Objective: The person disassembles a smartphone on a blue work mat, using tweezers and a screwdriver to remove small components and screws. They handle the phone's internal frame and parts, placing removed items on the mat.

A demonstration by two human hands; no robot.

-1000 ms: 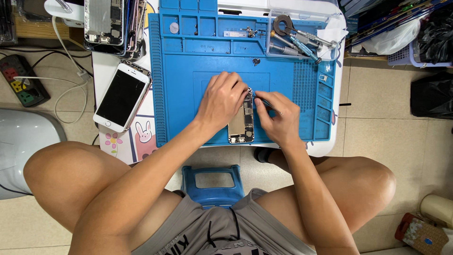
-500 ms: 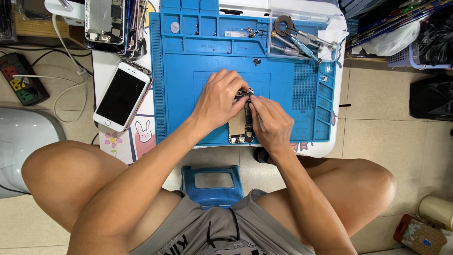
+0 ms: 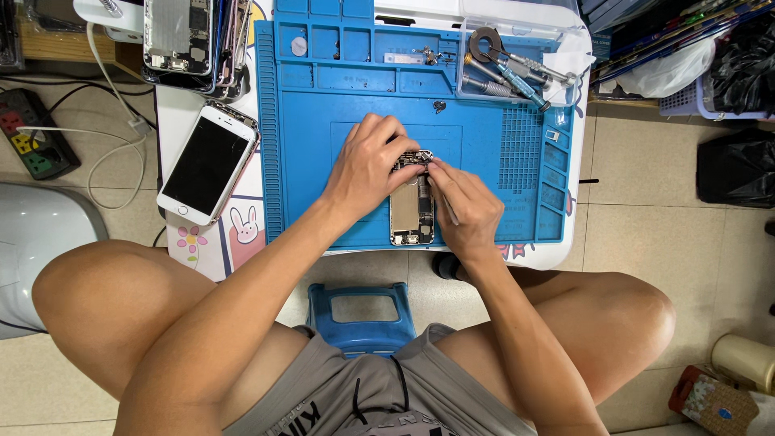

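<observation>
An opened phone body [image 3: 410, 214] lies on the blue repair mat [image 3: 323, 121], its insides facing up. My left hand [image 3: 367, 169] rests on its upper left side, fingers curled over the top edge. My right hand [image 3: 464, 206] is at its right side, pinching a thin tool [image 3: 446, 207] whose tip meets the phone's top end near a small dark part [image 3: 413, 156]. The fingertips of both hands nearly touch there.
A white phone [image 3: 208, 164] lies face up left of the mat. A stack of phone housings [image 3: 194, 36] sits at the top left. Tweezers and screwdrivers [image 3: 508, 69] fill a tray at the mat's top right. A power strip [image 3: 36, 137] and cable lie on the floor left.
My right hand has slid up along the phone from its lower right towards its top end. My left hand stays on the phone's upper left.
</observation>
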